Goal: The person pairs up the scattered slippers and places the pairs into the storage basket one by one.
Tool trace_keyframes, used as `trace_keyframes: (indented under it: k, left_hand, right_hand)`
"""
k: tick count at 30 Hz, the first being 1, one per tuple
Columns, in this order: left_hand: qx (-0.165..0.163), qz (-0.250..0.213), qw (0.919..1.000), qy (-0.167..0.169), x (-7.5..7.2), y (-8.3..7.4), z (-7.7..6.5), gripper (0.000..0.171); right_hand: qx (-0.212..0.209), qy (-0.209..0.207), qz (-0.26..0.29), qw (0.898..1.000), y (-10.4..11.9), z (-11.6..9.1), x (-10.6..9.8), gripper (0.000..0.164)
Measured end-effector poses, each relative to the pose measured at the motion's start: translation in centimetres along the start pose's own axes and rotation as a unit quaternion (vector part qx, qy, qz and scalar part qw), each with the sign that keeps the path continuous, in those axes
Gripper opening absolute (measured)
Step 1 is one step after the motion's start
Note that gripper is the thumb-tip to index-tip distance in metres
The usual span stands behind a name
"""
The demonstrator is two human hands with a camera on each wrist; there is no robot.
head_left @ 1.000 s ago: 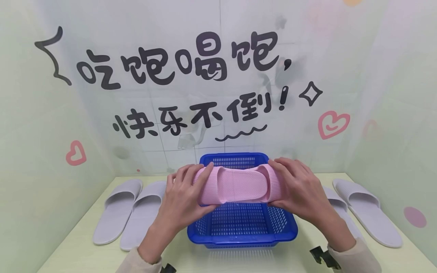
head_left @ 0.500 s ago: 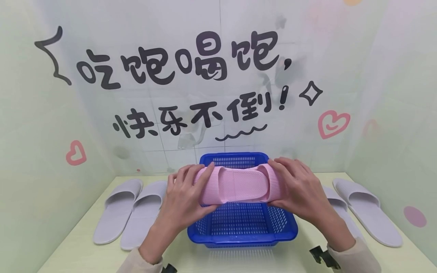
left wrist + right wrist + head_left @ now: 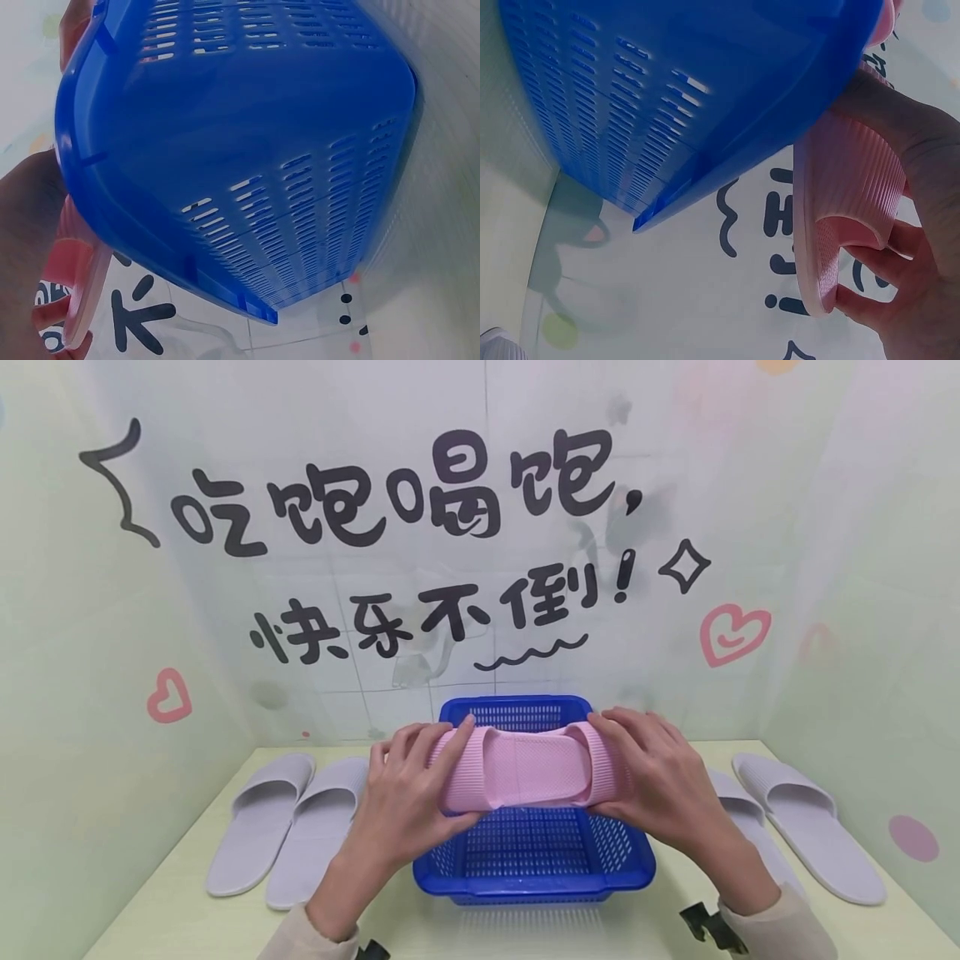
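A pair of pink slippers (image 3: 536, 768) lies lengthwise across the head view, one overlapping the other with their ribbed straps at opposite ends. My left hand (image 3: 401, 793) grips the left end, and my right hand (image 3: 663, 777) grips the right end. Both hold the pair above a blue perforated basket (image 3: 532, 887) on the table, near its rim. In the left wrist view the basket wall hides most of the slippers. The right wrist view shows fingers (image 3: 877, 262) around a pink ribbed strap (image 3: 855, 165).
Two light grey slippers (image 3: 258, 835) rest side by side on the pale table (image 3: 420, 935) at the left. Two more grey slippers (image 3: 813, 835) lie at the right, one partly behind my right forearm. A wall (image 3: 480, 568) with black lettering stands behind the basket.
Almost nothing differs. Both hands keep their grip on the pink slippers above the basket, with only a very slight shift of the whole head view.
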State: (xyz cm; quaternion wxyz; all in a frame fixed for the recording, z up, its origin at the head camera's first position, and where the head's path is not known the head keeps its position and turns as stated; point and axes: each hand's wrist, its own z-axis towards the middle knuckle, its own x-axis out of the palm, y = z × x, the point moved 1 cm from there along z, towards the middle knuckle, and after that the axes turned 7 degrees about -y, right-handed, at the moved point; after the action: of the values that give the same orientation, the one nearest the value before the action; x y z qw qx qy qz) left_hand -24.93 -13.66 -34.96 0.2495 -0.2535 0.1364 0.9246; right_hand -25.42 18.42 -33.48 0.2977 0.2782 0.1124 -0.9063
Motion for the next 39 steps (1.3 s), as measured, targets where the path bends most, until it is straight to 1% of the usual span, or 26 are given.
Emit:
trace_keyframes:
  k: [5, 8, 16, 22, 31, 39]
  left_hand:
    - [0.006, 0.002, 0.9999, -0.012, -0.02, 0.12, 0.00, 0.108]
    - [0.003, 0.000, 0.9999, -0.010, -0.01, 0.11, -0.02, 0.104]
    - [-0.001, 0.000, 1.0000, -0.006, 0.09, -0.05, -0.19, 0.102]
    - [0.005, 0.001, 1.0000, -0.005, 0.11, -0.08, -0.16, 0.103]
    - [0.004, -0.003, 1.0000, -0.007, 0.08, -0.25, -0.06, 0.103]
    - [0.005, -0.011, 0.9998, -0.015, 0.29, -0.30, -0.12, 0.105]
  right_hand:
    - [-0.001, -0.002, 0.002, 1.000, 0.03, 0.01, 0.01, 0.114]
    - [0.000, -0.001, 0.002, 1.000, 0.06, 0.01, -0.02, 0.113]
    - [0.008, 0.006, -0.003, 1.000, 0.25, -0.14, 0.10, 0.112]
    - [-0.002, 0.006, 0.000, 1.000, 0.33, -0.08, 0.11, 0.113]
    - [-0.002, 0.005, 0.001, 1.000, 0.38, -0.11, 0.11, 0.114]
    - [-0.009, 0.004, 0.001, 1.000, 0.45, -0.10, 0.05, 0.116]
